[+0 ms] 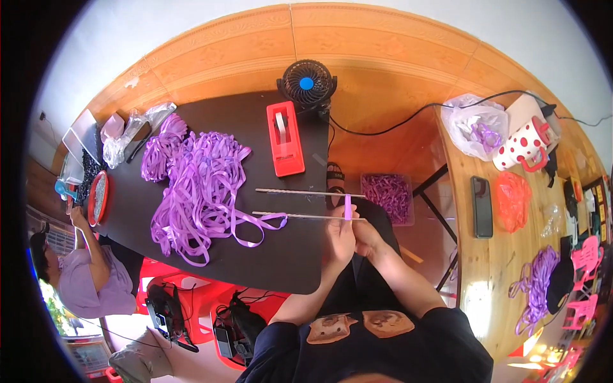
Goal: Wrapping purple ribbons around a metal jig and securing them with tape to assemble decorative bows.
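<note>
Both hands (351,237) pinch ribbon (347,207) past the table (281,268) edge (right side).

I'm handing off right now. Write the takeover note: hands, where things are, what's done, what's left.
Left hand and right hand: together at the table's near edge, pinching a short purple ribbon piece that stands across the nearer of two thin sticks.
Second stick lies parallel just beyond.
Loose purple ribbon pile is on the black table; red tape dispenser sits behind the sticks.
Done: a clear bin of purple pieces sits on the floor.
Left: most of the pile is still loose.
</note>
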A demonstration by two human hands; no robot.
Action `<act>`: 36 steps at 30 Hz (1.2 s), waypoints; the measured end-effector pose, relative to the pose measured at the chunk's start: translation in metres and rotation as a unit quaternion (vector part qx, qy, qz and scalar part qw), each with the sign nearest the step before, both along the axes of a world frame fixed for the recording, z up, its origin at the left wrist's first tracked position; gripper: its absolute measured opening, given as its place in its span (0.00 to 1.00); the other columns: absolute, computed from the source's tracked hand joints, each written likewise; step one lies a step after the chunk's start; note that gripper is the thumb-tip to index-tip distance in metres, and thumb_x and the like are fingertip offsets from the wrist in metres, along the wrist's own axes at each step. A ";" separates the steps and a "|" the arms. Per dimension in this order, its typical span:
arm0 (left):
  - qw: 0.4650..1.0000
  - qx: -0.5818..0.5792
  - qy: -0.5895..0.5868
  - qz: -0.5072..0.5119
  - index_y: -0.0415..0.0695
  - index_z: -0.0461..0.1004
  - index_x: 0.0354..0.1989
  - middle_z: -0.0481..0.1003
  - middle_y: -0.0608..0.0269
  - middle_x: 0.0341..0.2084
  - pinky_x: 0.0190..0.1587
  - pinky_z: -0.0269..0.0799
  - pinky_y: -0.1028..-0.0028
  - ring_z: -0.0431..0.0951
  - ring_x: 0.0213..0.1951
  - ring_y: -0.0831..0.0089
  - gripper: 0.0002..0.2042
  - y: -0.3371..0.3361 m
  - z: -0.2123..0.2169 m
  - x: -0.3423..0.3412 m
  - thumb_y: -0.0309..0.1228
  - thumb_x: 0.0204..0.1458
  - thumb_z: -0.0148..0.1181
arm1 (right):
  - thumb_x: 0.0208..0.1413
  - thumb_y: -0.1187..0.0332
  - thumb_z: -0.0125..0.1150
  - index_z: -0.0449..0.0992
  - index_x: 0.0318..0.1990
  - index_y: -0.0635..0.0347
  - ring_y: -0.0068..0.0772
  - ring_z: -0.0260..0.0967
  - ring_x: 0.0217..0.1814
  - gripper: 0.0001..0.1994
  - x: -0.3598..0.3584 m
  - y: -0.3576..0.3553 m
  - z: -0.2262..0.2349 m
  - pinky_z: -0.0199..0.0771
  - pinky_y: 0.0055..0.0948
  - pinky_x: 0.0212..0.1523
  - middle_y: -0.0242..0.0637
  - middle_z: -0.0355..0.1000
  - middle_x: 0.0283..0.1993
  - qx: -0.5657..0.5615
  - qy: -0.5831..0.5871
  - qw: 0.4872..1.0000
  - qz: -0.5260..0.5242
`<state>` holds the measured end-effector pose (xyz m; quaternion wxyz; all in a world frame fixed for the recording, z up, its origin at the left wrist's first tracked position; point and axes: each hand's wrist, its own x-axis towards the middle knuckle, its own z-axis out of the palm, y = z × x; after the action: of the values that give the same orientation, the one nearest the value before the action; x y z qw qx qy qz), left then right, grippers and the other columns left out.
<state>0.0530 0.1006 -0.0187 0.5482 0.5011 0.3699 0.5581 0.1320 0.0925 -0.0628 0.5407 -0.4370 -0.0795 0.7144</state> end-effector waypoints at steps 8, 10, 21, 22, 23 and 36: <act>0.971 -0.223 0.005 -0.090 0.40 0.75 0.41 0.74 0.67 0.28 0.36 0.62 0.80 0.68 0.31 0.82 0.13 -0.060 0.008 -0.047 0.36 0.61 0.49 | 0.57 0.63 0.55 0.77 0.29 0.63 0.24 0.70 0.25 0.13 -0.022 -0.124 0.044 0.67 0.23 0.25 0.33 0.74 0.25 -0.023 -0.228 0.958 0.172; 0.954 -0.272 -0.052 -0.113 0.41 0.76 0.42 0.75 0.66 0.28 0.36 0.63 0.80 0.69 0.31 0.82 0.12 -0.069 0.016 -0.053 0.36 0.60 0.51 | 0.55 0.72 0.52 0.77 0.28 0.67 0.20 0.69 0.28 0.10 -0.018 -0.138 0.046 0.67 0.19 0.28 0.34 0.75 0.30 0.080 -0.335 0.928 0.140; 0.937 -0.297 -0.133 -0.125 0.38 0.76 0.42 0.77 0.63 0.35 0.45 0.66 0.78 0.74 0.40 0.77 0.11 -0.072 0.020 -0.056 0.33 0.58 0.55 | 0.40 0.85 0.56 0.76 0.38 0.61 0.47 0.67 0.49 0.15 -0.036 -0.133 0.057 0.70 0.33 0.46 0.50 0.65 0.50 0.332 -0.688 0.640 -0.080; 0.938 -0.296 -0.134 -0.123 0.38 0.76 0.42 0.77 0.63 0.35 0.45 0.66 0.78 0.74 0.40 0.77 0.11 -0.073 0.019 -0.056 0.33 0.58 0.55 | 0.40 0.85 0.56 0.76 0.38 0.61 0.47 0.67 0.49 0.15 -0.039 -0.134 0.062 0.70 0.33 0.46 0.50 0.65 0.50 0.334 -0.688 0.640 -0.078; 0.940 -0.287 -0.137 -0.123 0.37 0.76 0.42 0.76 0.62 0.35 0.45 0.66 0.77 0.74 0.40 0.77 0.12 -0.073 0.017 -0.057 0.33 0.58 0.55 | 0.40 0.85 0.55 0.77 0.38 0.61 0.47 0.66 0.50 0.15 -0.041 -0.135 0.067 0.69 0.35 0.47 0.50 0.65 0.51 0.292 -0.727 0.621 -0.043; 0.940 -0.266 -0.127 -0.173 0.37 0.75 0.41 0.76 0.63 0.34 0.45 0.67 0.77 0.74 0.39 0.77 0.10 -0.091 0.005 -0.086 0.31 0.56 0.58 | 0.41 0.89 0.52 0.76 0.44 0.59 0.33 0.61 0.60 0.21 -0.031 -0.144 0.046 0.60 0.29 0.57 0.38 0.63 0.57 0.291 -0.226 0.928 0.049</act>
<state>-0.0330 0.0096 -0.0133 0.7924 0.3180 0.3394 0.3947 0.1010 -0.0511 -0.0173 0.5758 -0.4061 -0.4254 0.5681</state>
